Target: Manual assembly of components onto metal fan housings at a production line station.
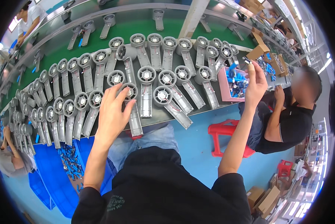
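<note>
Many grey handheld fan housings stand in rows on the dark workbench [158, 116], each with a round fan head and an opened handle. My left hand [111, 112] has its fingers spread over one fan housing [135, 121] near the bench's front edge; its fingertips are at the round head, and I cannot tell whether they press on it. Raised at the right, my right hand [256, 83] pinches a small circuit board [245, 59] between thumb and fingers. A blue cylinder [233, 66] is beside it, above a pink box [224, 87] of similar blue parts.
Beyond the bench runs a green conveyor belt [134, 26] carrying more fan housings. Blue bins [55, 175] with blue parts stand below at the left. A person [294, 119] in black sits at the right on a red stool [216, 132]. A pale post [193, 18] rises behind the bench.
</note>
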Tool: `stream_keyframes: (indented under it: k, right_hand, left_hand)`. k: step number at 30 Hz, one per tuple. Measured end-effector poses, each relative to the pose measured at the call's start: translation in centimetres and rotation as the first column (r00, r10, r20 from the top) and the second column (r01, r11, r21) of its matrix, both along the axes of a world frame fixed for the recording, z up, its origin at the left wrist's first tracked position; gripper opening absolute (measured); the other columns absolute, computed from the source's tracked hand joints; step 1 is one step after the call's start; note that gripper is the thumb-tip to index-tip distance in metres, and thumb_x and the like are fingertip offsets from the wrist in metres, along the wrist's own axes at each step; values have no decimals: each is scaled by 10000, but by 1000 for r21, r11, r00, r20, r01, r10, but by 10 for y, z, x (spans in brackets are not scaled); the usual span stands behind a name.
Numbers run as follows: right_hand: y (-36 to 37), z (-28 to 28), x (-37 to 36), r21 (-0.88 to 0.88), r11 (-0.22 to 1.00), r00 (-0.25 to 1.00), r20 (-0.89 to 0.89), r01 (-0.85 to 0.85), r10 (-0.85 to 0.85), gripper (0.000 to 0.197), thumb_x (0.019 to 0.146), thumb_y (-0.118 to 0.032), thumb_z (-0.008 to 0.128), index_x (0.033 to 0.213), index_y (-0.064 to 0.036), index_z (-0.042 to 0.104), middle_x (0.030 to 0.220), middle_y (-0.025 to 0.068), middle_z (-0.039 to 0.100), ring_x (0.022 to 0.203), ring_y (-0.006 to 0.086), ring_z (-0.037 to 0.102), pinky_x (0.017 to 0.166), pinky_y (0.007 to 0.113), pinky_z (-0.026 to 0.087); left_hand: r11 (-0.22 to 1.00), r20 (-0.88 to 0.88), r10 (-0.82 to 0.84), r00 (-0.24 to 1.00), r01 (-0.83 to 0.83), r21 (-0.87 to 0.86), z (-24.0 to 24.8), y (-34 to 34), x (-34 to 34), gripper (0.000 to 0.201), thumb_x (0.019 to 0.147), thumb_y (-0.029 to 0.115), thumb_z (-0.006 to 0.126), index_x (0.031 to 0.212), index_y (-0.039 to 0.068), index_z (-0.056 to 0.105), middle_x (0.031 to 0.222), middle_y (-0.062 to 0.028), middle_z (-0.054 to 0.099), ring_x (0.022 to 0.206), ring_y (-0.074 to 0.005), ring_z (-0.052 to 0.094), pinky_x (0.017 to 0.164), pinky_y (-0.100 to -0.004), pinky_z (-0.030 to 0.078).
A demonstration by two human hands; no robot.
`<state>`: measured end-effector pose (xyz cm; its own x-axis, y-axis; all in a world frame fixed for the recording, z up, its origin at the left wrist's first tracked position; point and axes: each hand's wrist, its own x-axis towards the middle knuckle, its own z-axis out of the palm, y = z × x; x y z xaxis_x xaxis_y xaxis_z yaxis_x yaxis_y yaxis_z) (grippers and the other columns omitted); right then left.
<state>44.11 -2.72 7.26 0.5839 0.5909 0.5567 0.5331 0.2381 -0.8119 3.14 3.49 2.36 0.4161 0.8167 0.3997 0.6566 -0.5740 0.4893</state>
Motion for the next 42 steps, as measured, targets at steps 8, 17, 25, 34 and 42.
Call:
stream_keyframes:
  k: [8,17,25,34,42]
  right_hand:
    - [4,8,-101,53,958,958,-36,-283,285,203,979,-75,611,1131,43,672,903,33,637,781,88,571,699,229,454]
    - [24,-19,-191,110,801,739,-329,-589,588,307,1005,-109,552,1279,25,595,1111,84,624,909,126,604,763,265,498]
    - [25,-61,-221,-177,775,789,-249,-607,562,468,827,-58,753,1266,7,603,1170,117,669,1103,196,617,996,364,461]
    - [23,-62,-228,-97,783,735,-430,-614,523,399,807,61,752,1178,36,607,954,71,703,784,99,652,694,236,532]
    - [17,-44,-203,-33,426,289,-783,-904,551,405,908,-23,656,1291,47,545,1096,132,669,913,163,664,858,352,577]
  left_hand:
    - [957,422,-288,860,273,98,36,2,31,304,815,61,740,1111,8,700,1143,-147,684,1042,-291,649,904,-369,490]
    - [891,757,-189,625,434,-135,49,16,60,256,860,7,724,1115,-14,721,985,-109,730,843,-119,683,750,-249,538]
    - [870,917,45,397,435,-231,54,26,46,263,907,20,692,1154,-67,671,970,-152,727,845,-177,704,793,-300,569]
    - [898,936,82,342,382,-219,44,25,36,237,899,26,698,1121,-58,688,942,-111,725,877,-145,694,808,-272,557]
    - [868,905,69,420,423,-262,21,31,21,265,913,2,671,1174,-44,669,1051,-112,710,971,-174,685,878,-306,546]
